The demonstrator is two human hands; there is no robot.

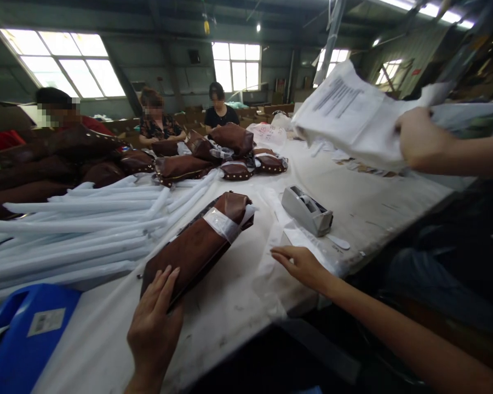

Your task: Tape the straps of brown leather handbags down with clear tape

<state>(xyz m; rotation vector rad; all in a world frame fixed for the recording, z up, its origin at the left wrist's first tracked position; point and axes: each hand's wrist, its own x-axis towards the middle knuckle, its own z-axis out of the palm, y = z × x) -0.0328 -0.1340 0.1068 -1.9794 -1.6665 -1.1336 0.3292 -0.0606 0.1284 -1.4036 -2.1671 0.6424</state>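
A folded brown leather bag (197, 241) lies on the table in front of me, with a clear plastic band (222, 224) wrapped round its far end. My left hand (158, 312) rests on the near end of this bag, fingers stretched out along its top; the thumb is hidden. To the right, my right hand (302, 267) is over the table's edge side, its fingers extended and holding nothing that I can see. Just beyond it are clear plastic sheets (299, 238) and a grey tape dispenser (306, 210).
Rolled white tubes (107, 224) cover the left, near a blue plastic container (36, 328). Brown bags (189, 164) are heaped farther back. At right, a co-worker's hand (423, 137) holds a printed white plastic bag (349, 117). Several people sit across the table (378, 213).
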